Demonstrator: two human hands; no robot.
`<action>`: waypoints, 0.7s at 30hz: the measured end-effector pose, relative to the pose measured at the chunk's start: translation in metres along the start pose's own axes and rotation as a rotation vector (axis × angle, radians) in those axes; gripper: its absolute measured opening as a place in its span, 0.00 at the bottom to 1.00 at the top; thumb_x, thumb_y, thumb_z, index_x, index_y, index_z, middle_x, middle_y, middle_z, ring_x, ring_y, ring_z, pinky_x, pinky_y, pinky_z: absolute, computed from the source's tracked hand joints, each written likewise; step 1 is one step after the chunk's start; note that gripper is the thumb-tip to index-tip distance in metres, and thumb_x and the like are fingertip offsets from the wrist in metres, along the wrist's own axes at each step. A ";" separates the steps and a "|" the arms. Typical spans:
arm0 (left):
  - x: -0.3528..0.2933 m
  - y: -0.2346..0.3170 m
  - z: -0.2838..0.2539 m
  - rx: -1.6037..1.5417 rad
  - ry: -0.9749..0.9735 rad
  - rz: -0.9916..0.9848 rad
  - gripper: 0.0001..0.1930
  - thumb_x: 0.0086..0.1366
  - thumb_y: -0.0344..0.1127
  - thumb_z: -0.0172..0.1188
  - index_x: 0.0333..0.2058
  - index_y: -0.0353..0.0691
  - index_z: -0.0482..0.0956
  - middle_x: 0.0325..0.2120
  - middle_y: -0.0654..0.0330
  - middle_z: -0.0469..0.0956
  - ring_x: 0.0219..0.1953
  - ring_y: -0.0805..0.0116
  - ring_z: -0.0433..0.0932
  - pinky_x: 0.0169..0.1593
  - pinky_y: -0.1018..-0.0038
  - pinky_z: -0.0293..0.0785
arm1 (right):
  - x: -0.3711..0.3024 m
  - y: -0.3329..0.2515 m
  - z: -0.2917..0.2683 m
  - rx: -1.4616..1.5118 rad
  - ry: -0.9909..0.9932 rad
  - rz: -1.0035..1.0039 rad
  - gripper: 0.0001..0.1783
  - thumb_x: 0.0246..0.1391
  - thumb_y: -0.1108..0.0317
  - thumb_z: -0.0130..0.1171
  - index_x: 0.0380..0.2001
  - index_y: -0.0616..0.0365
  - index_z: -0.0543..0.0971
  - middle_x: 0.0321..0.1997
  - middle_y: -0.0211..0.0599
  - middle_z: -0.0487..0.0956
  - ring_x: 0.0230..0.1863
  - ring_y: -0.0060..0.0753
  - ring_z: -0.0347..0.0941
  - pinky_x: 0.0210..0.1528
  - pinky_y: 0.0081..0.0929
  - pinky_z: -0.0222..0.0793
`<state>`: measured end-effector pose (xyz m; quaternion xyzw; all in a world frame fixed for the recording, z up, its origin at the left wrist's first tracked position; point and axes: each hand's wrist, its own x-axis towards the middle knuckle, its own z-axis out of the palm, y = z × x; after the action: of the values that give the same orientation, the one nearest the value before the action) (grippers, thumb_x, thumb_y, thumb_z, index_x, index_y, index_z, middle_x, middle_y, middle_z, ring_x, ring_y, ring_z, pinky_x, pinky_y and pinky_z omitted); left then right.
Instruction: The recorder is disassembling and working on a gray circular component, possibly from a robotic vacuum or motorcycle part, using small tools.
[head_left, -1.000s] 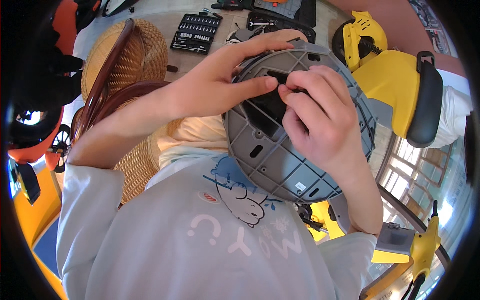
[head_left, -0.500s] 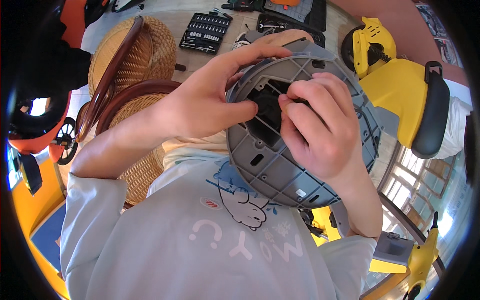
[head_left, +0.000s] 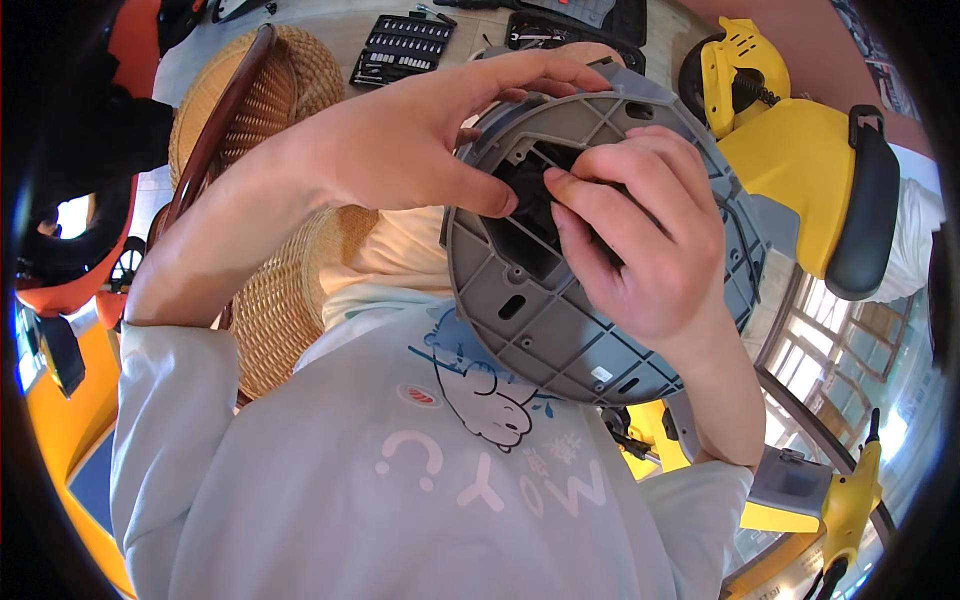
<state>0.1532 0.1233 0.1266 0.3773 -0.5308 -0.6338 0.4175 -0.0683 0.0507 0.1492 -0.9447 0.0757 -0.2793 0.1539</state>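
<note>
A large rounded grey plastic part (head_left: 560, 345), with a grid of ribs and screw holes on its face, is held up in front of my chest. My left hand (head_left: 440, 145) grips its upper left side, fingers behind the rim and thumb at the edge of a dark opening. Inside that opening sits a black piece (head_left: 532, 200). Over the opening my right hand (head_left: 650, 235) is closed, thumb and forefinger pinched at the black piece. What lies between those fingertips is hidden.
On the floor ahead lie a socket set in its case (head_left: 402, 48) and another open tool case (head_left: 625, 30). Wicker chairs (head_left: 285, 310) stand at the left. At the right is a yellow scooter-like vehicle (head_left: 790, 165) with a black seat (head_left: 862, 225).
My right fingertips have shifted slightly left over the opening. The left hand and the grey part have risen a little in the view, while the background has also shifted upward.
</note>
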 end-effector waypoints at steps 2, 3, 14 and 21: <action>0.000 0.003 -0.003 0.013 -0.024 0.015 0.48 0.51 0.12 0.60 0.72 0.39 0.56 0.68 0.54 0.62 0.72 0.67 0.59 0.72 0.70 0.58 | 0.000 0.002 0.001 0.005 0.012 -0.029 0.15 0.38 0.81 0.72 0.32 0.60 0.82 0.36 0.36 0.78 0.36 0.45 0.75 0.44 0.41 0.75; -0.001 0.006 -0.003 -0.003 -0.007 -0.031 0.47 0.52 0.13 0.60 0.72 0.38 0.57 0.67 0.55 0.63 0.71 0.66 0.60 0.72 0.69 0.58 | 0.000 0.003 0.001 0.000 0.013 -0.022 0.14 0.38 0.81 0.71 0.33 0.60 0.83 0.36 0.36 0.78 0.36 0.45 0.75 0.45 0.41 0.75; -0.017 -0.003 0.013 0.074 0.209 0.081 0.32 0.67 0.22 0.56 0.69 0.34 0.61 0.65 0.52 0.67 0.68 0.64 0.64 0.71 0.68 0.58 | 0.006 0.008 0.003 -0.029 0.073 -0.027 0.16 0.38 0.83 0.69 0.35 0.62 0.86 0.32 0.38 0.79 0.33 0.41 0.77 0.48 0.42 0.78; -0.007 -0.008 0.023 0.226 0.305 0.193 0.28 0.71 0.21 0.49 0.69 0.32 0.60 0.64 0.51 0.68 0.67 0.66 0.65 0.70 0.69 0.58 | 0.007 0.014 0.001 -0.049 0.072 -0.022 0.13 0.38 0.84 0.70 0.31 0.63 0.84 0.30 0.36 0.78 0.32 0.40 0.76 0.47 0.41 0.78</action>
<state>0.1335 0.1386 0.1225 0.4608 -0.5627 -0.4628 0.5068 -0.0622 0.0364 0.1471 -0.9384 0.0775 -0.3129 0.1248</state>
